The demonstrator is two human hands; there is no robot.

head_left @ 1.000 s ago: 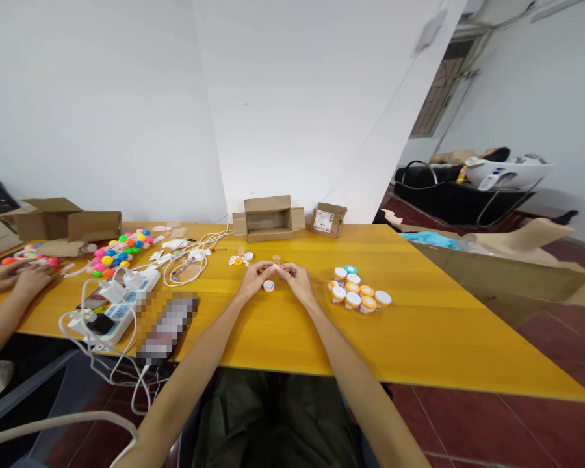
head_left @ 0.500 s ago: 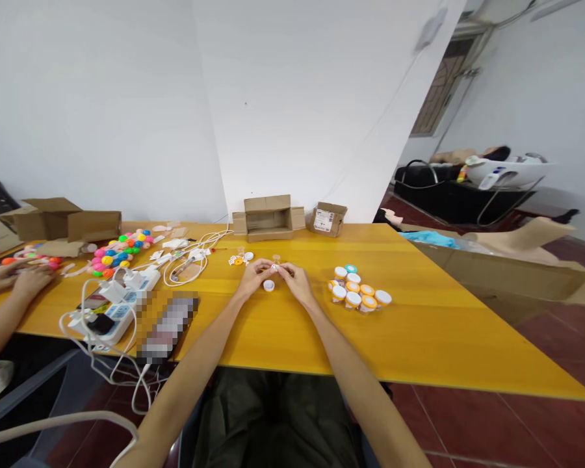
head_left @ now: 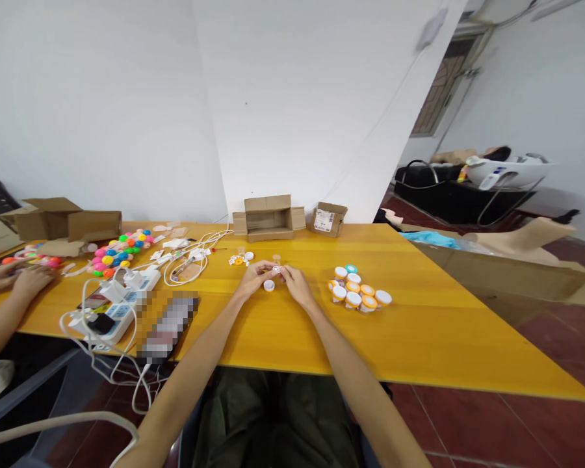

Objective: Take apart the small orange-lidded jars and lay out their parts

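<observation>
Between my fingertips is a small white piece with dark marks, too small to name for sure. My left hand pinches it from the left, and my right hand from the right. On the table just below my hands lies a round white lid. A small clear cup stands right behind my fingers. Farther left sit an orange ring-shaped piece and several small white pieces. To the right, a cluster of clear jars has white, orange and teal lids.
Two open cardboard boxes stand by the wall. A power strip, white cables and a blurred phone lie left. Beyond are colourful balls and another person's hands.
The small white piece has shifted slightly to the right and turned between my fingertips. My right fingers have moved a little. The jars and the lid stay in place.
</observation>
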